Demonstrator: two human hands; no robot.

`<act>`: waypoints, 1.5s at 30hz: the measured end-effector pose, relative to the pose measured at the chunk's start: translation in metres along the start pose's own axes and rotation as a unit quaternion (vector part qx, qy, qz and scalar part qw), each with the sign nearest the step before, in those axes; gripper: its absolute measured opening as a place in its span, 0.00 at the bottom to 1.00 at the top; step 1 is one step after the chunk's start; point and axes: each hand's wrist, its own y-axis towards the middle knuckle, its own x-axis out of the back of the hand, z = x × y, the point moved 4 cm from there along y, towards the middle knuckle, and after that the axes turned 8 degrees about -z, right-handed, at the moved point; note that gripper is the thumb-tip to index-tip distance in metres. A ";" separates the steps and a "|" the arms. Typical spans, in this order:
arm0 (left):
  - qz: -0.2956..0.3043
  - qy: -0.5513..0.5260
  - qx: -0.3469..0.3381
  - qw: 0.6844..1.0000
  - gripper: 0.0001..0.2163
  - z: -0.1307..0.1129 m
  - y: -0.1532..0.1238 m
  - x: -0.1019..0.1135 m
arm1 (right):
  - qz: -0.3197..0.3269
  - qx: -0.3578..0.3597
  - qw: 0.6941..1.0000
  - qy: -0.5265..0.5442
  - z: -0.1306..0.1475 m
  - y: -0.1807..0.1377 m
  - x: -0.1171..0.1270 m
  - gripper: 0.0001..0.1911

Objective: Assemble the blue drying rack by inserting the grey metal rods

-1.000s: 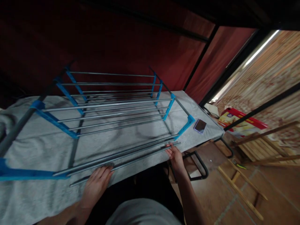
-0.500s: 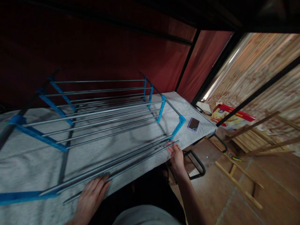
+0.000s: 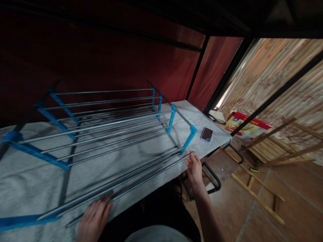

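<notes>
A loose grey metal rod (image 3: 146,182) runs slantwise along the near edge of the table. My left hand (image 3: 93,216) is closed over its lower left part, with the fingertips hidden. Near the rod's far right end, my right hand (image 3: 194,169) grips it between thumb and fingers. Just beyond lie more grey rods of a rack, reaching from a blue plastic bracket (image 3: 27,222) at lower left to another blue bracket (image 3: 189,139) at right. The rack's upper tiers of rods stand behind, joined by blue end brackets (image 3: 41,155).
A grey cloth covers the table (image 3: 186,121). On it, right of the rack, lies a phone (image 3: 207,134). Black-framed stools (image 3: 214,188) stand below the edge. A red and yellow box (image 3: 247,126) and wooden frames (image 3: 259,198) are on the tiled floor at right.
The view has shifted slightly, so the rack appears a little lower and further left. Both hands keep hold of the rod, the right one now appearing slightly further right.
</notes>
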 end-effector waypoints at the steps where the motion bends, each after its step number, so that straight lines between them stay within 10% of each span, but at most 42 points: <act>1: -0.004 0.000 0.002 1.000 0.08 0.000 0.000 0.001 | 0.001 -0.003 1.000 -0.003 0.000 0.000 0.001 0.15; 45: 0.081 -0.002 0.063 0.995 0.10 -0.009 -0.005 0.006 | -0.004 -0.100 0.989 -0.111 -0.052 0.026 0.043 0.11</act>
